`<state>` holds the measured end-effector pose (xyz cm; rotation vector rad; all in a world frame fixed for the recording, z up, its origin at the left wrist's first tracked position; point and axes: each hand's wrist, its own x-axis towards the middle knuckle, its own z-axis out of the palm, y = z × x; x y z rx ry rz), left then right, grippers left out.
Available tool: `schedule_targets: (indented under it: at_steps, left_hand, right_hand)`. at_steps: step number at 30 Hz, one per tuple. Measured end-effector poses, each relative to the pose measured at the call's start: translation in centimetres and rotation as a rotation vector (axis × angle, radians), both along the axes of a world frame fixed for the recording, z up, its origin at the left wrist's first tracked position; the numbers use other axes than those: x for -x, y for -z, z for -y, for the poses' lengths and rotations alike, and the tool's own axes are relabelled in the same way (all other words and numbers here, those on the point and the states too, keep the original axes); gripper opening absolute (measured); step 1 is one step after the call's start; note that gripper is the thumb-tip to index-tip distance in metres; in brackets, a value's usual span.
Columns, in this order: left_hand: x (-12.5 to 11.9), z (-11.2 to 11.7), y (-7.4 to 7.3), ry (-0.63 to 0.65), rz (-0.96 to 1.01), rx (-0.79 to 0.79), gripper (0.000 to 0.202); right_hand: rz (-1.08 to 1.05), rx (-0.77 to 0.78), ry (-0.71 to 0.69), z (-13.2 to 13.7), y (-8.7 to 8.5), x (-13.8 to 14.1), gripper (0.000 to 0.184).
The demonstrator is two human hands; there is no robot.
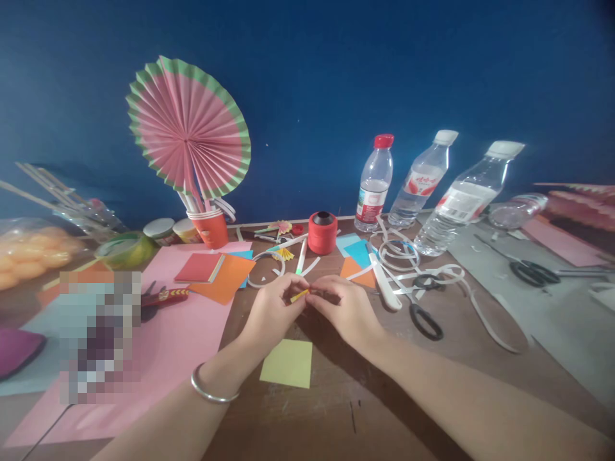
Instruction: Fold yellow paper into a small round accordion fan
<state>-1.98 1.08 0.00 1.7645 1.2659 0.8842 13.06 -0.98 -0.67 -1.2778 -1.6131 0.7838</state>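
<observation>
My left hand (281, 304), with a silver bangle at the wrist, is closed in a pinch on a small folded yellow paper (300, 296). Fingertips of my right hand (343, 307) meet it from the other side, also pinched at the paper's end. Most of the paper is hidden by the fingers. On the table below lies a square yellow-green paper (287, 363), touched by neither hand. Just beyond the hands are a red thread spool (322, 233) and white paper strips (311, 266).
A pleated pink-and-green paper fan (192, 128) stands in a red paper cup (210, 229). Three water bottles (372, 192) stand along the wall. Scissors (425, 320), a white-handled cutter (384, 282) and curled white strips lie right. Pink paper (192, 346) covers the left.
</observation>
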Motion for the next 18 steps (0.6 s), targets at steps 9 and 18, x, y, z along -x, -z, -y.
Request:
schedule_targets:
  at_steps: [9,18]
  left_hand:
    - [0.06,0.59,-0.25,-0.010,-0.074,-0.070,0.017]
    - [0.04,0.60,-0.25,-0.030,-0.125,-0.151,0.014]
  right_hand:
    - [-0.203,0.154,-0.025,0.06,0.25,0.42,0.021]
    - [-0.233,0.165,0.071,-0.07,0.35,0.31,0.013]
